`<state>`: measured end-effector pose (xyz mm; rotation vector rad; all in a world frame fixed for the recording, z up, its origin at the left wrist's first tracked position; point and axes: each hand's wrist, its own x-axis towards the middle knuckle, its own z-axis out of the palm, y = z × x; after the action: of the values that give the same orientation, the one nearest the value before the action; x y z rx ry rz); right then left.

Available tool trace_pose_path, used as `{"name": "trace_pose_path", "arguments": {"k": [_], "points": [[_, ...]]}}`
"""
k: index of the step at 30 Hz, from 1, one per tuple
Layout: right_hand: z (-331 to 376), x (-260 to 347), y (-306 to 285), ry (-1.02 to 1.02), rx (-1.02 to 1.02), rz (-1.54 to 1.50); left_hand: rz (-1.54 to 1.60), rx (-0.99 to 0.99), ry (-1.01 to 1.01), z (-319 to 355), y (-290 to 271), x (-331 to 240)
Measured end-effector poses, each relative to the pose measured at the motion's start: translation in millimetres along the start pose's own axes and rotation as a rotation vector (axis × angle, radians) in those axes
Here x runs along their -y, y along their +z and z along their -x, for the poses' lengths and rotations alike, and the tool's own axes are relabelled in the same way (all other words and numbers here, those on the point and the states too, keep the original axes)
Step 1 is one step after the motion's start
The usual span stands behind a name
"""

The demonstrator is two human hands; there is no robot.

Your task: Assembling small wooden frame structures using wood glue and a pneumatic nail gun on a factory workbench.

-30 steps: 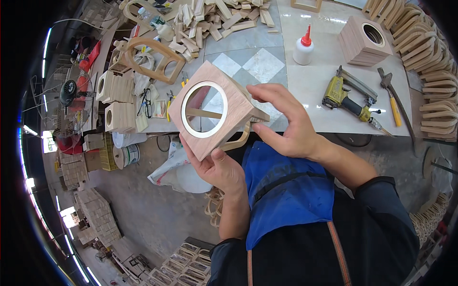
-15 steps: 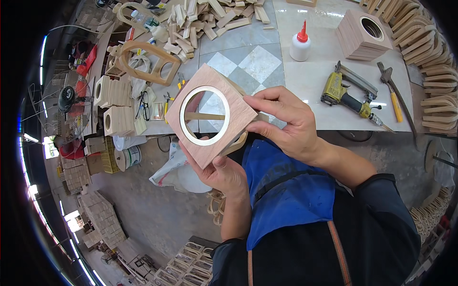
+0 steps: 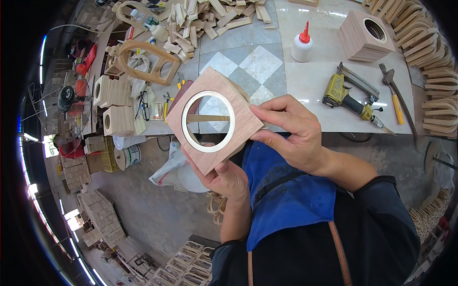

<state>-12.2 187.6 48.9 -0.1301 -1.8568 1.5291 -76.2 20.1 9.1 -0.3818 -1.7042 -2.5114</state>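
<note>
I hold a square wooden box with a large round hole in its face (image 3: 241, 123) up in front of me, tilted like a diamond. My left hand (image 3: 224, 177) grips its lower corner from beneath. My right hand (image 3: 291, 131) clasps its right corner, thumb on the face and fingers behind. Through the hole a thin wooden cross strip and the tiled tabletop show.
On the tiled worktable (image 3: 305, 86) lie a glue bottle with a red cap (image 3: 302, 45), a yellow nail gun (image 3: 350, 97), a hammer (image 3: 393, 93), a finished box with a hole (image 3: 366, 35), wood offcuts (image 3: 210, 19) and curved wooden frames (image 3: 143, 62). Stacked wooden parts line the floor at left.
The box has turned slightly in my hands and drifted a little right and down; my right thumb now lies further onto its face.
</note>
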Motion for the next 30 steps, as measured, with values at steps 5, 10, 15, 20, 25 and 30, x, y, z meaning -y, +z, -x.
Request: {"name": "trace_pose_path", "arguments": {"k": [5,10,15,20,25,30], "points": [[6.4,0.4,1.9,-0.015,-0.03,-0.015,0.003,0.006,0.05,0.1,0.3,3.5],[18.2,0.8,4.5,-0.034,-0.053,-0.056,0.005,0.023,0.026,2.0,7.2,-7.1],[28.1,-2.4,0.5,-0.071,-0.064,-0.052,-0.007,0.02,0.018,5.7,14.1,-10.1],[32.3,0.3,-1.0,-0.064,-0.084,-0.081,-0.115,0.133,0.085,11.2,-4.7,-0.9],[39.2,-2.6,2.5,-0.138,-0.083,-0.055,-0.062,0.042,0.155,12.2,-7.3,5.0],[43.6,-3.8,2.4,-0.167,-0.077,-0.054,-0.118,0.224,0.126,10.6,-31.0,4.6]]}}
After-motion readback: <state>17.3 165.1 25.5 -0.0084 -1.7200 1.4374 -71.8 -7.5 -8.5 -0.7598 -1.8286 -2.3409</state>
